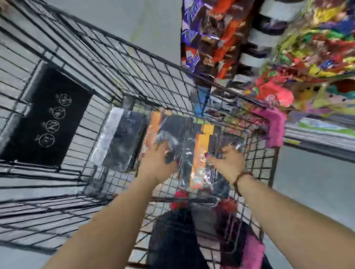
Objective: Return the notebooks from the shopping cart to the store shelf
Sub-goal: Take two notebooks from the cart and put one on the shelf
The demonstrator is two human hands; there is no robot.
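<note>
Our black wire shopping cart (pixel 114 41), black notebook (pixel 43 116) on its floor, plastic-wrapped notebooks (pixel 123 139) at 4 o'clock from it.

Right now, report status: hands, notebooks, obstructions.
Left hand and right hand at wrapped notebooks in cart; grip too blurred. More black notebooks to their left. Nothing blocking.

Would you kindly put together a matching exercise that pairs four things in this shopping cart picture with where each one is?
Things:
1. black notebook with circle drawings
2. plastic-wrapped notebooks
3. beaded bracelet
4. blue snack packs

Places:
A. on the right wrist
B. on the store shelf
C. alone in the left part of the cart
D. beneath the left hand and right hand

Pairs: 1-C, 2-D, 3-A, 4-B
</note>
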